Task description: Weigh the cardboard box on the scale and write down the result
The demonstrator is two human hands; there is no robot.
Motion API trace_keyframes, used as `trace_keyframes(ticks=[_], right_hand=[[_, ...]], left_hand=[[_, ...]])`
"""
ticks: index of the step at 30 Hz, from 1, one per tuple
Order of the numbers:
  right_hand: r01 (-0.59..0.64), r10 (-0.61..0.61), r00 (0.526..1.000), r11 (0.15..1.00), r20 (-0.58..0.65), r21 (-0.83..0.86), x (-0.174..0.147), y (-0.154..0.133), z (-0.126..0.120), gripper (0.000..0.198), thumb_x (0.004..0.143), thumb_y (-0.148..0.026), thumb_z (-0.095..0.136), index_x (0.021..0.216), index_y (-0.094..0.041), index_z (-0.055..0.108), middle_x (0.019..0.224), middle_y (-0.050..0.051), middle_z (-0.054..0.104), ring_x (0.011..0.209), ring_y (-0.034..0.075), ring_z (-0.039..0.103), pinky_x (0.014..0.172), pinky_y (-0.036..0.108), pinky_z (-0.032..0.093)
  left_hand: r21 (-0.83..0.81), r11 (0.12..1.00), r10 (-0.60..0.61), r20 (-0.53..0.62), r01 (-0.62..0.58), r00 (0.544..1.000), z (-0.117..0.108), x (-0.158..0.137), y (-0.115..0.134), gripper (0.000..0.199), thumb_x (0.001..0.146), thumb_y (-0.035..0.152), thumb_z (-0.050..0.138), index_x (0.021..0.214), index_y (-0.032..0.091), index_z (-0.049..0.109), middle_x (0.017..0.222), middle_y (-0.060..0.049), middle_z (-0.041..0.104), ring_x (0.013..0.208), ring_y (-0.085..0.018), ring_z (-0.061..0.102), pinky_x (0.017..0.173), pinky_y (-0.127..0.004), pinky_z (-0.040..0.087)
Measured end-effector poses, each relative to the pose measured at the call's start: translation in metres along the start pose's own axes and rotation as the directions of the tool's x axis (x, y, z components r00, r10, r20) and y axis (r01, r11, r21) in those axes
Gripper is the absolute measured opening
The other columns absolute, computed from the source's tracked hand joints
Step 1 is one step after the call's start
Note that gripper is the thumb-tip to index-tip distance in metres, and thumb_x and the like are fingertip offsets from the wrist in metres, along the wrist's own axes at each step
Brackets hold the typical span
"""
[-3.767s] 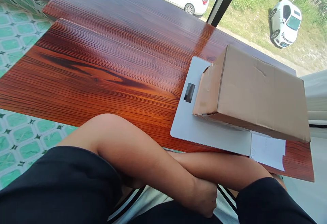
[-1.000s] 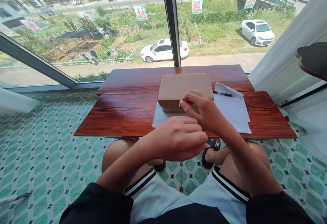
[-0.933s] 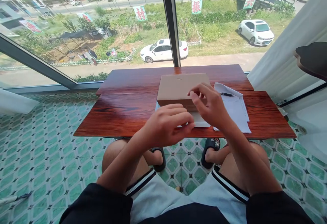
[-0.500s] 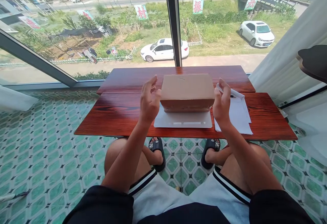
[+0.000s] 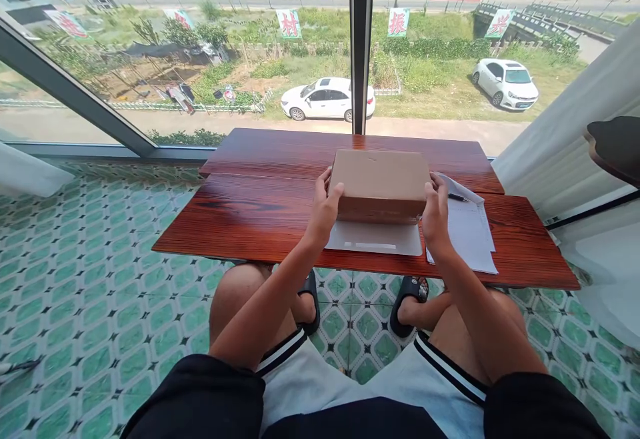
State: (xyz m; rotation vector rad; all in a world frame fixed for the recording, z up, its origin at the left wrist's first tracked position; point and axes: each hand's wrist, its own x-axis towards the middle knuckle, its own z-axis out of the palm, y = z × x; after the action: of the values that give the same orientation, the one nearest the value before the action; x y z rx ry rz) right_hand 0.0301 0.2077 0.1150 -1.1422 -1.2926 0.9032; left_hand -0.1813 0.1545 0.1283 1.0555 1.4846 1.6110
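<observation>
A closed brown cardboard box (image 5: pixel 381 175) is between my two hands over the wooden table (image 5: pixel 250 209). My left hand (image 5: pixel 326 204) grips its left end, with the thumb at the front top corner and the fingers along the side. At the right end, my right hand (image 5: pixel 436 211) holds it the same way, thumb near the top edge. Beneath and in front of the box lies a flat, pale grey panel (image 5: pixel 373 239), partly covered. Whether the box rests on that panel or is slightly raised, I cannot tell.
White papers (image 5: pixel 463 235) with a black pen (image 5: pixel 457 197) lie to the right of the box. A window post (image 5: pixel 362 45) stands behind the table. A white curtain (image 5: pixel 555 125) and a dark, curved object (image 5: pixel 615 149) are at the right.
Both hands have closed in from beside the box onto its two ends. The whole view has shifted slightly, so the box appears further right.
</observation>
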Motion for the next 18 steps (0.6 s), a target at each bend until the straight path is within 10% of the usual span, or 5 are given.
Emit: trace_keyframes(ticks=[18], right_hand=[[0.146,-0.155,0.985,0.983,-0.075,-0.11,-0.002,0.01,0.002,0.061,0.091,-0.044,0.046,0.141,-0.011,0.055,0.147,0.012,0.051,0.138,0.023,0.047,0.12,0.042,0.031]], left_hand=[[-0.054,0.998,-0.042,-0.078,0.037,0.996,0.012,-0.009,0.0,0.056,0.086,0.036,0.055,0.14,0.024,0.043,0.152,-0.008,0.049,0.141,-0.022,0.045,0.12,-0.037,0.035]])
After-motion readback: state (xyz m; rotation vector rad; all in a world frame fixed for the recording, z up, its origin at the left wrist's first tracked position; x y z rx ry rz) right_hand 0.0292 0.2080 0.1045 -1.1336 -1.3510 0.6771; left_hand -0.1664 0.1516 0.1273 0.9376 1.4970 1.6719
